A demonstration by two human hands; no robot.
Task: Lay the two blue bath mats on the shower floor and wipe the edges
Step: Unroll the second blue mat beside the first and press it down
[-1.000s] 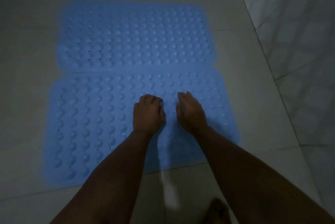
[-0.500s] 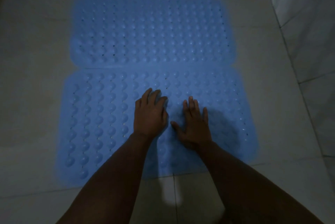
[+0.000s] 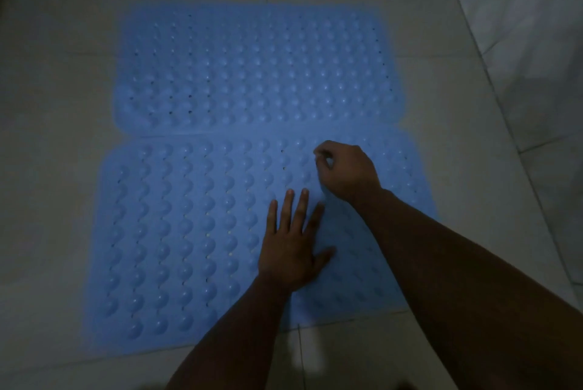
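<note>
Two blue bath mats lie flat on the pale tiled shower floor (image 3: 50, 168), long edges touching, and the nearer mat (image 3: 176, 232) serves as the landmark here. Left of it the floor tiles run bare to the frame edge. The far mat (image 3: 252, 74) sits directly beyond it, set slightly to the right, both covered in rows of rounded bumps and small holes. On the nearer mat, right of its middle, the left hand (image 3: 291, 250) lies palm down with fingers straight and spread, pressing the surface. Just beyond and to the right of that hand, near the seam between the mats, the right hand (image 3: 347, 168) hovers or rests with fingers curled inward; whether it pinches anything cannot be told in the dim light. Right of the nearer mat, the tiled wall (image 3: 536, 74) rises.
</note>
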